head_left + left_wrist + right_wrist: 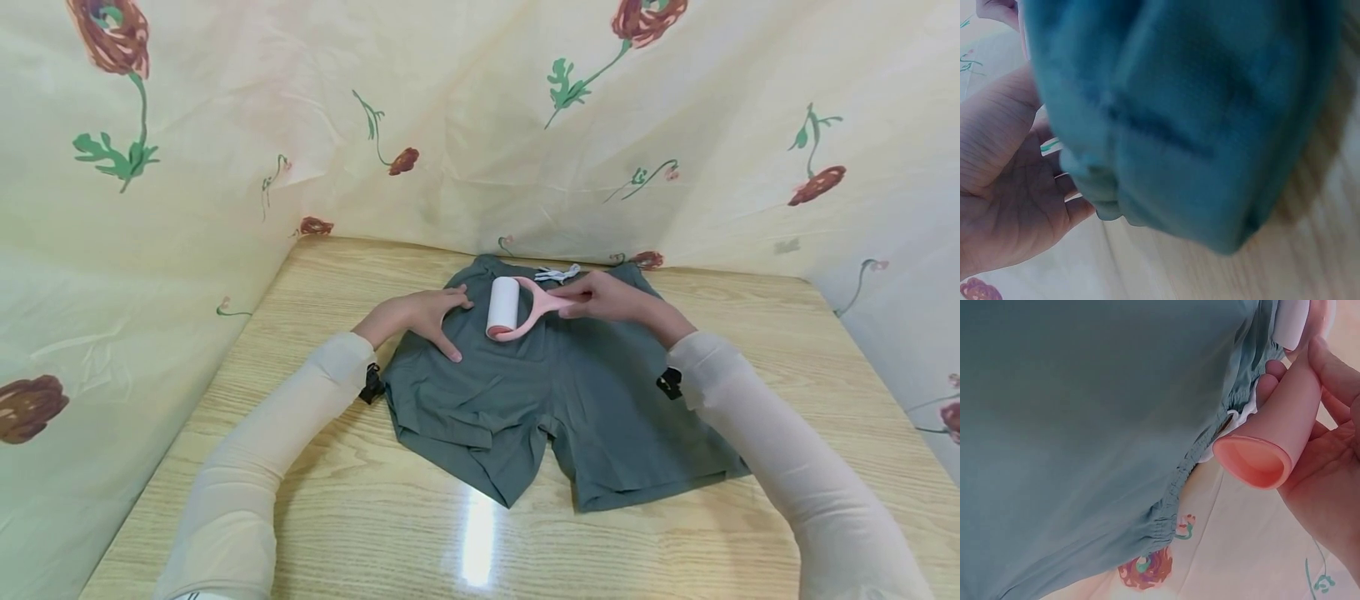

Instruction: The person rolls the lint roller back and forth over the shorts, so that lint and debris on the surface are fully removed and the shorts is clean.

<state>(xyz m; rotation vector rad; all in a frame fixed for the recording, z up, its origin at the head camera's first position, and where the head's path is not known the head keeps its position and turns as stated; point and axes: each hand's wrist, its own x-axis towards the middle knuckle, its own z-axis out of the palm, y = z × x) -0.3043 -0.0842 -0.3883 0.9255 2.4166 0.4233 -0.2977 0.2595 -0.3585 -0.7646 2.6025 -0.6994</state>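
Grey-green drawstring shorts lie spread on the wooden table, waistband at the far side, the left leg's hem rumpled and partly folded. My right hand grips the pink handle of a lint roller, whose white roll is over the upper left part of the shorts. In the right wrist view the fingers wrap the handle and its hollow end faces the camera. My left hand rests with spread fingers on the left side of the shorts, beside the roll. Close fabric hides some of its fingers in the left wrist view.
A white drawstring lies at the waistband. Floral cloth hangs behind the table and along its sides. Each wrist carries a black camera mount. Light glares off the table's near part.
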